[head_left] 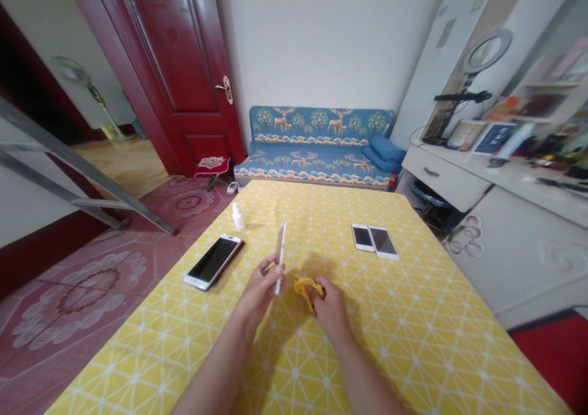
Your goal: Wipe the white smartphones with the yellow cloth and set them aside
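Gripping an edge-on phone [280,257] and yellow cloth [305,287], fingers over yellow tablecloth [413,341], blue sofa [316,152] beyond.

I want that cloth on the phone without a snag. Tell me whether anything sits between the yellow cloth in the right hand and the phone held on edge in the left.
Nothing visible does. The right hand grips the yellow cloth right beside the phone that the left hand holds on edge; only bare tablecloth shows in the gap.

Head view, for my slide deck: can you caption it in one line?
Left hand holds a phone on edge, right hand grips a yellow cloth above a yellow tablecloth.
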Demonstrator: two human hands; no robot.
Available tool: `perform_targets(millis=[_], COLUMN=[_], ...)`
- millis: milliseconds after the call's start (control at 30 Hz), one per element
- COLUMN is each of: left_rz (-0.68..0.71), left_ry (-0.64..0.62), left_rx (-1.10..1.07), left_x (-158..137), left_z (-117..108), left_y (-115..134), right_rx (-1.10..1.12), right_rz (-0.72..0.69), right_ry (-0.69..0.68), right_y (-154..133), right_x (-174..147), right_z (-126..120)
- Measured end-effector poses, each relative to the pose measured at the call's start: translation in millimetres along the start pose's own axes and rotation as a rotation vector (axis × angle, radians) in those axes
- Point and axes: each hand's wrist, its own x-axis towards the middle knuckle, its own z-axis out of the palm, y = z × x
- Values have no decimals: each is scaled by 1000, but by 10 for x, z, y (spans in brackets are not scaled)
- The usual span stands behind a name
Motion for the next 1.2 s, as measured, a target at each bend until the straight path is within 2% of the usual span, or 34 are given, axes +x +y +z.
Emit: perform_targets(millis=[67,167,333,467,533,567,633,733,833,933,1067,1200], left_rz=[-41,-76,-196,-242,-250,-261,-296,-371,-434,-400,-346,-351], left_ry=[-116,-149,-165,-230,-240,-234,-207,-179,-201,-186,-170,-296], left_rx=[-141,-202,-317,-449,-498,-518,-548,-565,-542,-513,-390,-215], left_x=[-16,-44,-73,-66,-57,-53,-45,-44,-66,-99,-146,-215], left_z=[155,256,194,142,146,154,173,193,197,203,242,294], left_y=[-154,-304,-375,-350,-353,-362,-391,-432,-443,-455,-508,-524], right_rx=[62,155,209,318,323,298,210,13,-176,-249,-199,-97], right_rz=[4,25,81,162,135,75,-135,-510,-673,-646,-488,-378], right_ry=[22,65,132,330,415,426,352,87,-75,-23,218,405], right_y=[11,29,23,12,1,-13,-61,-174,-250,-210,-56,-3], right_x=[1,-1,12,29,14,-4,-57,-153,-204,-170,-45,48], right_z=[8,34,21,-72,-109,-118,-113,-69,-31,-38,-114,-211])
